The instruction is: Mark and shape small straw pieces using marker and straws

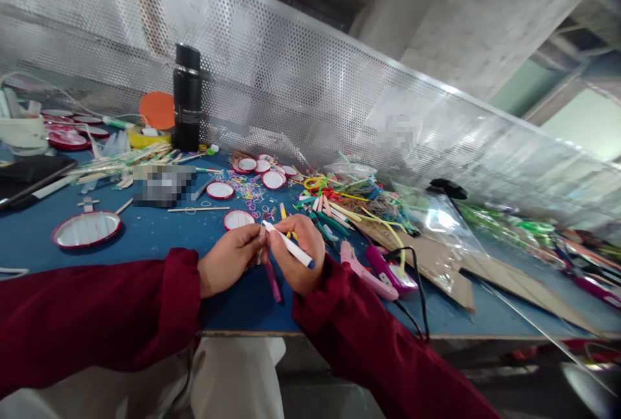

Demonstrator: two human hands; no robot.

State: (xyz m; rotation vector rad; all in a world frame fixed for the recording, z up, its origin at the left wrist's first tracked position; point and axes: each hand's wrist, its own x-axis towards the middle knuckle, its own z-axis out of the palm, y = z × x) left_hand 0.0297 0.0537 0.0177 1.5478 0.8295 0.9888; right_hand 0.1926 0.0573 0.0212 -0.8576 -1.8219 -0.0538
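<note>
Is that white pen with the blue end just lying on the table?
No, the right hand is holding the white pen in its fingers, above the blue table.

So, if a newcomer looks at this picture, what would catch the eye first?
Probably the white pen in the right hand, over the near middle of the blue table. Then perhaps the tall black bottle at the back left, and the tangle of coloured strands beyond the right hand.

A black bottle (187, 108) stands upright before a perforated metal screen (301, 63), just beside an orange disc (156, 110), while a white tub (23, 136) sits at far left and clear plastic (436, 218) overlaps cardboard (462, 293) toward the right.
</note>
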